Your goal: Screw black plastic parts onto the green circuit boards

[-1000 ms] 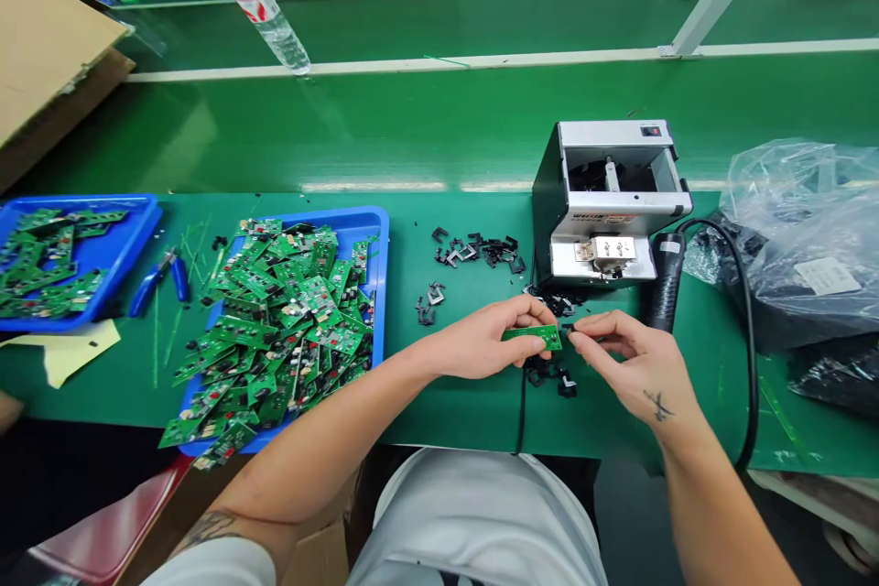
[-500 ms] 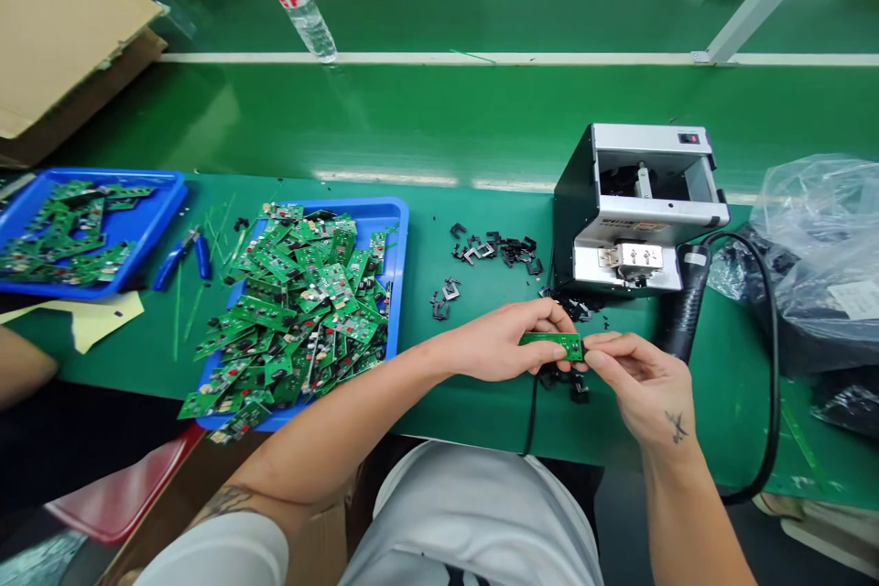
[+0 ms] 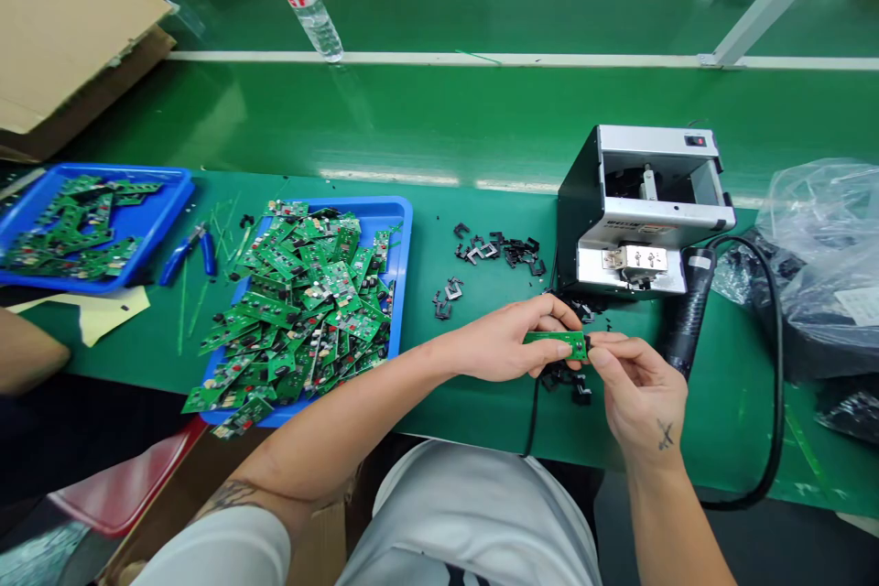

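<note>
Circuit board [image 3: 555,344] above long green assembly bench [image 3: 467,412]

The right fingers [image 3: 599,353] hide the circuit board's [image 3: 553,344] end (its tiny components [image 3: 564,339] too small to read).

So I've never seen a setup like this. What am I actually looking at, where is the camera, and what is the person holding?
This is one view, from a camera worn on the person's head, looking forward and down at their bare hands. Their left hand and right hand both hold a small green circuit board. On the green workbench sit a blue tray heaped with circuit boards, a second blue tray, blue-handled pliers, scattered small black pieces and a silver-and-black machine. Another person's forearm shows at the far left.
</note>
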Demonstrator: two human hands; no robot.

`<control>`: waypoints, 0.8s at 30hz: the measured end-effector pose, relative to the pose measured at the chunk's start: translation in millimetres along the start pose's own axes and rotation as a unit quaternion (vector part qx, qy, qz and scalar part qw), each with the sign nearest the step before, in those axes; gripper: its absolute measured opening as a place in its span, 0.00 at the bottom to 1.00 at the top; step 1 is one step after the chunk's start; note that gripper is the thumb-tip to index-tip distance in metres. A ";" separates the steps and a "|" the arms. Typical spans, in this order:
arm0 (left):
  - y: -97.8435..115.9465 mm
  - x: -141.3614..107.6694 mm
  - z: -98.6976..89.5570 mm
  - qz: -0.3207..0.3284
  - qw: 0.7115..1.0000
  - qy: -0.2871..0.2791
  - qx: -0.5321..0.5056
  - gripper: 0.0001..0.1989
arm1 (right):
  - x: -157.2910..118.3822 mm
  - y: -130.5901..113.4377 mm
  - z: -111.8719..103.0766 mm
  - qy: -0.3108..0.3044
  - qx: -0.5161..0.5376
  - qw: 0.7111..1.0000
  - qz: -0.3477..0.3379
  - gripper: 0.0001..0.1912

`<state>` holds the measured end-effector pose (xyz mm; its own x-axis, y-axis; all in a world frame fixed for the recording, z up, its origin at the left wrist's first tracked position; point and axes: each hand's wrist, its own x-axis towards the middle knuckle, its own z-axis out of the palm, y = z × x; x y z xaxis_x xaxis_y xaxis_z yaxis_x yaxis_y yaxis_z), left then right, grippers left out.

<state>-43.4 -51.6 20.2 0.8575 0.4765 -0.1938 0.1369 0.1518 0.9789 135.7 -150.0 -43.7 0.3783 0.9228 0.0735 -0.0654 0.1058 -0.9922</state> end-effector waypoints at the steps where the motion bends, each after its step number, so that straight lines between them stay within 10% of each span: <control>1: -0.1 0.1 0.2 0.000 1.000 0.000 0.003 0.12 | 0.1 -0.1 -1.0 -0.004 -0.001 1.000 0.003 0.05; 24: -4.0 4.8 -0.1 -0.014 0.996 0.065 -0.058 0.09 | 4.8 -16.6 11.7 0.006 -0.105 0.994 0.011 0.05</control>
<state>-39.9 -49.9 15.4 0.7812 0.5786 -0.2343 0.0946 0.2613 0.9606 127.8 -143.0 -25.7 0.3907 0.9190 0.0525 0.1209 0.0053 -0.9926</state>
